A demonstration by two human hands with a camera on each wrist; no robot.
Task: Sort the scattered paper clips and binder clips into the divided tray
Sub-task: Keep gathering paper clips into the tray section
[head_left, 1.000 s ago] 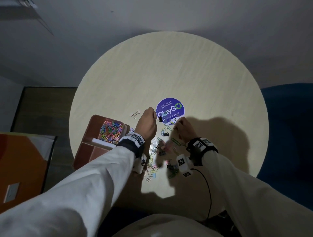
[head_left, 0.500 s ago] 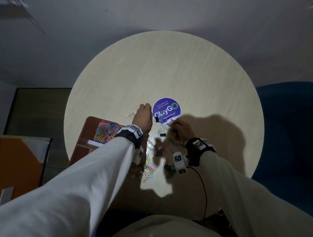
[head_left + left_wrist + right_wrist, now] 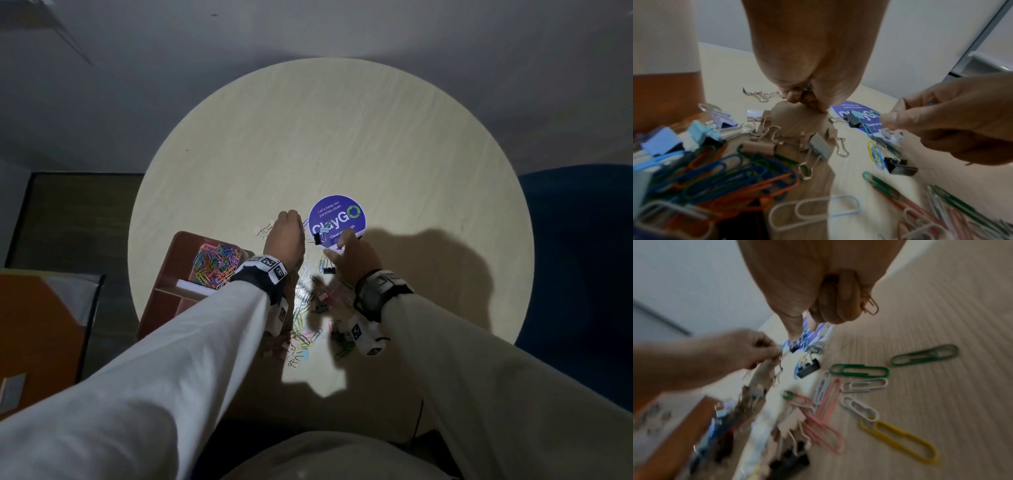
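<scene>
Coloured paper clips and binder clips [image 3: 308, 318] lie scattered on the round table, between my wrists. The brown divided tray [image 3: 178, 250] sits at the table's left edge, with a heap of paper clips [image 3: 215, 263] in its far compartment. My left hand [image 3: 286, 236] is curled round a small clip [image 3: 807, 88], and its fingertips are at the wire handle of a black binder clip [image 3: 317, 238] [image 3: 854, 119]. My right hand [image 3: 356, 253] holds a copper paper clip [image 3: 871, 306] in its curled fingers. Its thumb and forefinger reach down to a blue paper clip [image 3: 803, 335] on the sticker.
A round purple sticker [image 3: 337, 219] is stuck on the table just beyond both hands. A second black binder clip [image 3: 329, 270] lies near my right thumb, and green, white, pink and yellow paper clips [image 3: 859, 371] lie to the right. A blue seat [image 3: 582, 257] stands at the right.
My right hand has edged forward, so its forefinger now reaches onto the purple sticker. The left hand has stayed beside the black binder clip.
</scene>
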